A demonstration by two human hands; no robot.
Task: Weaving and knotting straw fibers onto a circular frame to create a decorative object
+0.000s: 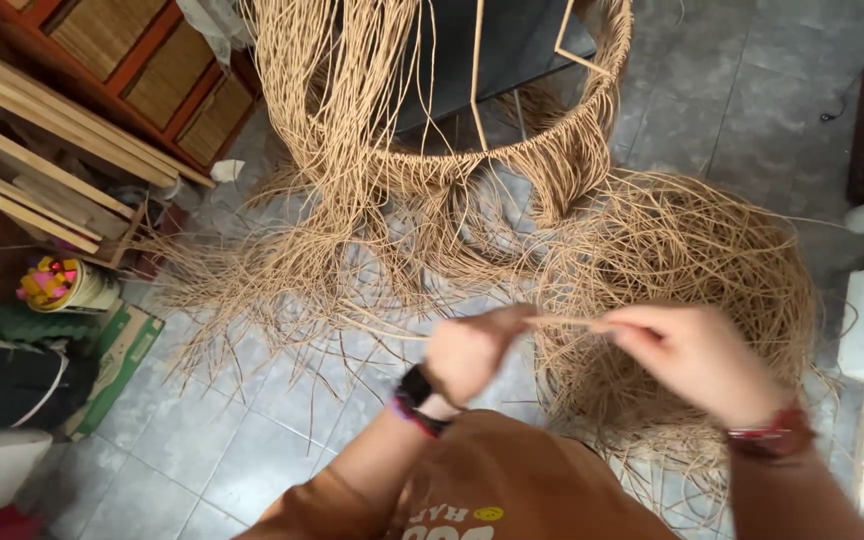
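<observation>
Left hand [467,350] and right hand [687,355] each pinch one rattan strand [562,321], mid-weave; next likely threading it into the woven frame [552,150].

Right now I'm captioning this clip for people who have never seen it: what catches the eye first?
The tan mass of rattan strands hanging from a round frame at top centre and spilling over the grey tiled floor. Below it, the left hand and right hand pinch one strand between them, blurred by motion.
</observation>
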